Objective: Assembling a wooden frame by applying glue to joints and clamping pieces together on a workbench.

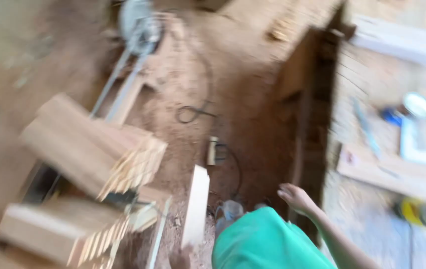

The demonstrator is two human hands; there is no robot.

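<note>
Sawdust covered the floor (183,89). His left hand (182,258) apparently gripped a pale board (196,204) near the stacked slats (93,147); the right hand (297,198) hung open, holding nothing.

Left hand (180,258) cut off by bottom edge (whole frame blurred).

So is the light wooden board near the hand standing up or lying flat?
Standing up: the wooden board rises on end from the sawdust floor, tilted slightly, its lower end at the left hand.
</note>
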